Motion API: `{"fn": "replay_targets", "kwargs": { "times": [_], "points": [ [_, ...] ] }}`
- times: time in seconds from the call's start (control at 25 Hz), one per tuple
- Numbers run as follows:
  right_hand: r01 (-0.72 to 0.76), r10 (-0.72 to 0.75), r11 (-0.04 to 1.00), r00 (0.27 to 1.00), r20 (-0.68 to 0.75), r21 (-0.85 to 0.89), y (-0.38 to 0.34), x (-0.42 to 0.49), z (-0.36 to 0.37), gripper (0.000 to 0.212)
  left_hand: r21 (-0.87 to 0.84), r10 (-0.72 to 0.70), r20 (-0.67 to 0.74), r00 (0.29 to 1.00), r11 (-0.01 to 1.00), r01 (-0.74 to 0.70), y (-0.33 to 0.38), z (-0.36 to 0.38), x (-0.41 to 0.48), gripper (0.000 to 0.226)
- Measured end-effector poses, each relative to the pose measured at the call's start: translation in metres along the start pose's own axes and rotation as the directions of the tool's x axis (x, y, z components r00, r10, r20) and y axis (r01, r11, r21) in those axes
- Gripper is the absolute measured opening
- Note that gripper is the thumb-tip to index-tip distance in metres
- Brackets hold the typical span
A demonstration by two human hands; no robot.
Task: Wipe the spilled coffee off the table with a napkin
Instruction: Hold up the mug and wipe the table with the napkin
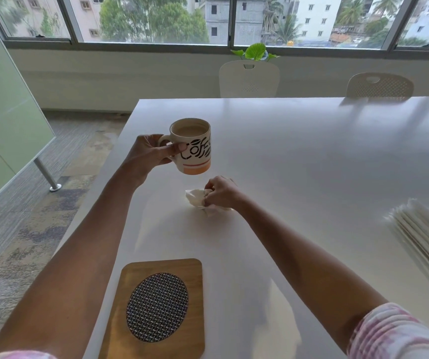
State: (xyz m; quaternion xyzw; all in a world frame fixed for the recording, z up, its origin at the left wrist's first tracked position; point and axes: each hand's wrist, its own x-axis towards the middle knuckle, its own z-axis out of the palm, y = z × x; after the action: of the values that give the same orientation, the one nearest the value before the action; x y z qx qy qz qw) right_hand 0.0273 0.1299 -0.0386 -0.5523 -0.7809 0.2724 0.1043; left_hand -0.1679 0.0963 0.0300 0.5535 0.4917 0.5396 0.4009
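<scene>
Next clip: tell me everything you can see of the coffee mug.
The coffee mug looks like cream ceramic, with black lettering and bean shapes on its side and an orange band near the base. It holds pale, milky coffee. The left hand grips its handle, with the thumb laid against the wall. The mug is nearly upright and appears to be lifted just off the white table, beyond the crumpled napkin.

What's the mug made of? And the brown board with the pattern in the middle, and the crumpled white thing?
The mug looks like glazed ceramic: smooth, shiny, with printed lettering. The board looks like wood, showing brown grain; its oval middle seems woven, from what I can't tell. The napkin looks like soft paper: thin, white, crumpled into creases.
</scene>
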Motion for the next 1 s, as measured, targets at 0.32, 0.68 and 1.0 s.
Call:
{"fn": "replay_targets", "kwargs": {
  "times": [0.32,0.68,1.0],
  "points": [
    [-0.035,0.079,0.991,0.936,-0.344,0.132,0.009,0.007,-0.042,0.037,-0.009,0.011,-0.017,1.000,1.000,-0.011,0.006,-0.008,0.001,0.028],
    [0.048,-0.129,0.968,0.937,-0.323,-0.248,-0.004,0.007,0.020,0.035,0.024,-0.005,-0.013,1.000,1.000,0.005,0.002,-0.009,-0.001,0.041],
    [0.346,-0.352,0.932,0.935,-0.037,-0.106,0.004,-0.004,0.019,0.042,0.024,0.007,-0.009,1.000,1.000,-0.007,-0.004,-0.009,-0.006,0.015]
  ]
}}
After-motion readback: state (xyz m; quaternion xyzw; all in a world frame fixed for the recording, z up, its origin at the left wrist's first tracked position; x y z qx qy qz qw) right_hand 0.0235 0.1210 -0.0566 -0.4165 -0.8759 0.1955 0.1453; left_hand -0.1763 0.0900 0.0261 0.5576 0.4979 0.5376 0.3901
